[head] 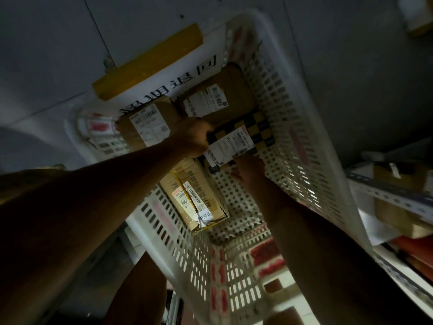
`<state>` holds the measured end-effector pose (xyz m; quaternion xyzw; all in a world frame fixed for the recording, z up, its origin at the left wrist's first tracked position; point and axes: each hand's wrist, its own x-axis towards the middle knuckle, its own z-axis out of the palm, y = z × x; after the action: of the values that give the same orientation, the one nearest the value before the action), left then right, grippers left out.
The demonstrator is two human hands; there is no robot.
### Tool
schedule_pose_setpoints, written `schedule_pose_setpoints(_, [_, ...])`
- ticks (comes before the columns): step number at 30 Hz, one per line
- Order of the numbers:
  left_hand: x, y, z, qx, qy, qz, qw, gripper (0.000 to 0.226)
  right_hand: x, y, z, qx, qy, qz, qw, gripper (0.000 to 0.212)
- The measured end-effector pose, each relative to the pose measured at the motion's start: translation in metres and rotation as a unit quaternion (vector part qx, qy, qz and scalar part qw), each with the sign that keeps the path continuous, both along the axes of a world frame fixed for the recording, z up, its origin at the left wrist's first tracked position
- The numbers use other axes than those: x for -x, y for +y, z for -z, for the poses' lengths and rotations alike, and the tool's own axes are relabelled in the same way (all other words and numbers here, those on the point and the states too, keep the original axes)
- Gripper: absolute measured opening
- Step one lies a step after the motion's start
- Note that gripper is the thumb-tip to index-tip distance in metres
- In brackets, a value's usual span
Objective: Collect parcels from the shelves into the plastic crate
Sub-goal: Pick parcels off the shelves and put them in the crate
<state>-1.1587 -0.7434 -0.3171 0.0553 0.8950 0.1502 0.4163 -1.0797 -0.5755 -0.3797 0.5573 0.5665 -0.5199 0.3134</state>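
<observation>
I see my left hand (193, 139) curled around the left end of a black-and-yellow checkered parcel (246, 139), while my right hand (248, 168) props its near edge with fingers (236, 177) spread underneath. The parcel hangs just between the two hands, inside the white plastic crate (302, 146), toward its right wall. Beyond the left hand two brown parcels, one (150, 125) and another (218, 99), lie against the crate's far end. A taped carton (194, 198) rests by the crate's left wall, under my left wrist.
</observation>
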Motion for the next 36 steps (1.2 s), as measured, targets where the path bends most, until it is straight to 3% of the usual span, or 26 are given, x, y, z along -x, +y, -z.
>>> schedule_pose_setpoints(3, [-0.016,0.003,-0.012,-0.033,-0.016,-0.064,0.997,0.039,-0.002,0.01,-0.028,0.013,0.034,-0.089,0.995,0.032])
schedule_pose_setpoints(7, [-0.039,0.012,-0.034,-0.042,-0.04,-0.126,0.99,0.03,-0.002,0.025,-0.075,0.008,0.072,-0.208,0.976,0.016])
schedule_pose_setpoints(9, [-0.054,0.019,-0.052,-0.045,-0.045,-0.17,0.983,0.039,-0.001,0.034,-0.1,0.023,0.085,-0.24,0.967,0.021])
schedule_pose_setpoints(11, [-0.074,0.025,-0.074,-0.051,-0.046,-0.217,0.974,0.049,0.001,0.038,-0.116,-0.016,0.079,-0.353,0.932,0.021])
schedule_pose_setpoints(14, [-0.115,0.03,-0.104,-0.055,-0.023,-0.279,0.958,0.046,0.0,0.031,-0.144,-0.036,0.063,-0.544,0.836,0.02])
schedule_pose_setpoints(16, [-0.148,0.032,-0.122,-0.048,0.0,-0.323,0.945,0.032,-0.007,0.027,-0.166,-0.046,0.067,-0.678,0.731,0.04])
schedule_pose_setpoints(18, [-0.182,0.037,-0.141,-0.033,0.01,-0.363,0.931,0.031,-0.017,0.023,-0.191,-0.07,0.103,-0.79,0.601,0.05])
schedule_pose_setpoints(19, [-0.2,0.04,-0.15,-0.021,0.014,-0.383,0.923,0.038,-0.022,0.021,-0.204,-0.08,0.124,-0.832,0.535,0.052])
schedule_pose_setpoints(21, [-0.23,0.047,-0.165,-0.008,0.024,-0.411,0.911,0.044,-0.037,0.014,-0.225,-0.092,0.151,-0.882,0.437,0.053])
schedule_pose_setpoints(24, [-0.272,0.061,-0.184,0.01,0.012,-0.415,0.91,0.049,-0.07,0.006,-0.242,-0.098,0.188,-0.919,0.334,0.035])
schedule_pose_setpoints(29, [-0.341,0.082,-0.195,0.035,0.035,-0.427,0.903,0.048,-0.126,0.004,-0.249,-0.105,0.197,-0.952,0.211,0.039])
schedule_pose_setpoints(36, [-0.422,0.113,-0.176,0.048,0.047,-0.43,0.9,0.032,-0.201,0.018,-0.239,-0.135,0.189,-0.964,0.129,0.037])
